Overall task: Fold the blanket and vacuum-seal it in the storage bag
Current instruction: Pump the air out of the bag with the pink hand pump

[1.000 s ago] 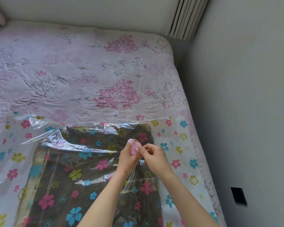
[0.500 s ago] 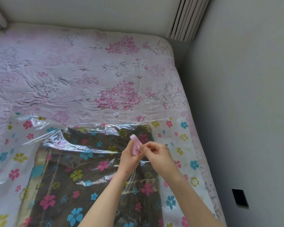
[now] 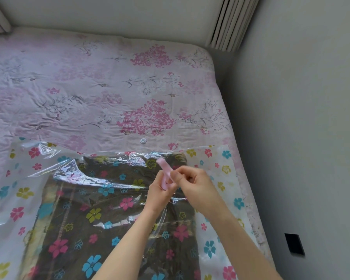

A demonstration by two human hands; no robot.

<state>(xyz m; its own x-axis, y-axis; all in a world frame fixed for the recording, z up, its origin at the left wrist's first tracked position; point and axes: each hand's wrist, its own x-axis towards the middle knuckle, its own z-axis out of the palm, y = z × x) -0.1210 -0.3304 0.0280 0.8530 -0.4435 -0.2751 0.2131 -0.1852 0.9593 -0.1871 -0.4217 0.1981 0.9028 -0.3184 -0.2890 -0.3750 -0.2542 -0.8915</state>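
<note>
A clear storage bag [image 3: 26, 178] printed with coloured flowers lies flat on the bed. Inside it lies the folded dark brown blanket [image 3: 73, 215]. Above the bag's right part, my left hand [image 3: 160, 190] holds a small pink slider clip [image 3: 165, 170] upright. My right hand [image 3: 192, 181] pinches the same clip from the right with thumb and forefinger. Both hands hover over the blanket's far right corner. The clip's lower end is hidden by my fingers.
The bed carries a pink floral quilt [image 3: 101, 93]. A small white round cap [image 3: 143, 141] lies on the quilt just beyond the bag's far edge. A grey wall [image 3: 301, 138] runs along the bed's right side, with a black socket [image 3: 294, 244] low down.
The pink clip has turned from lying sideways between my fingers to standing upright. Both hands stayed at nearly the same spot over the bag.
</note>
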